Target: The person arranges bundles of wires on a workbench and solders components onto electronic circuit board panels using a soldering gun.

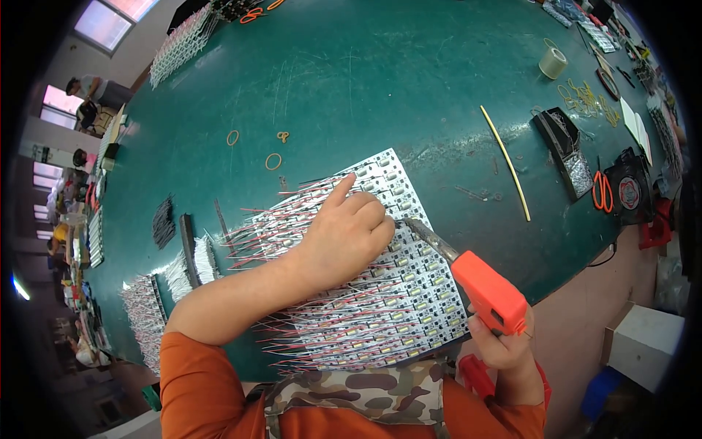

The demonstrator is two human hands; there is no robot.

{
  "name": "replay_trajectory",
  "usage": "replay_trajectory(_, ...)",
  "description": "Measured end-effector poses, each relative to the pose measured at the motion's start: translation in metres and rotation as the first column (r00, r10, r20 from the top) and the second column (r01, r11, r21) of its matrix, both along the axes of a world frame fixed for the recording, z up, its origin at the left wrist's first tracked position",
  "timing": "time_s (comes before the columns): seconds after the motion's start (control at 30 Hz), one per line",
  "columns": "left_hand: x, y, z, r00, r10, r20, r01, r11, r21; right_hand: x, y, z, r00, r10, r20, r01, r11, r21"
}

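Observation:
A large white panel of small circuit boards (401, 183) lies on the green table in front of me, with rows of red and white wires trailing off its left side. My left hand (347, 234) rests over the panel, its little finger stretched out and the other fingers bent into a pinch near the panel's middle. Whatever the pinch holds is hidden. In my right hand (504, 344) is a red soldering gun (488, 291), its grip mostly hidden. Its metal tip reaches the panel just right of my left fingers.
Bundles of white wires (178, 276) and dark wires (163, 223) lie at left. Rubber bands (273, 161) are scattered beyond the panel. Rightward are a yellow stick (506, 162), a black tray (561, 150), orange-handled scissors (602, 192), a black fan (630, 189) and a tape roll (553, 64).

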State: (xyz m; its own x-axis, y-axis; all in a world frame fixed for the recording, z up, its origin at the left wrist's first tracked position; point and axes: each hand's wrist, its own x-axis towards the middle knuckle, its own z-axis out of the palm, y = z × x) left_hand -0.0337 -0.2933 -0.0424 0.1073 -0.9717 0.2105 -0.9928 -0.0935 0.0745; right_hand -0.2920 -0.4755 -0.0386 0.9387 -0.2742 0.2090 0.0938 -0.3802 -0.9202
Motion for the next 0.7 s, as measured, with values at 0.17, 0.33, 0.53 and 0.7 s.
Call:
replay_trajectory(0.17, 0.000, -0.001, 0.000, 1.000, 0.003, 0.000, -0.003, 1.000, 0.009, 0.001, 0.000, -0.002, 1.000, -0.003, 0.013, 0.003, 1.000, -0.004)
replay_trajectory(0.33, 0.000, -0.001, 0.001, 1.000, 0.004, 0.007, -0.004, 1.000, 0.022, -0.007, 0.001, -0.008, 0.998, -0.038, 0.042, 0.038, 0.999, -0.007)
replay_trajectory(0.53, -0.001, -0.001, 0.001, 1.000, 0.004, 0.011, -0.004, 1.000, 0.015, -0.013, -0.001, -0.006, 0.999, -0.048, 0.007, 0.048, 0.999, 0.010)
replay_trajectory(0.7, -0.003, -0.001, 0.003, 1.000, 0.017, 0.023, -0.018, 0.999, 0.045, -0.009, 0.001, -0.002, 0.998, -0.055, 0.023, 0.055, 0.998, 0.004)
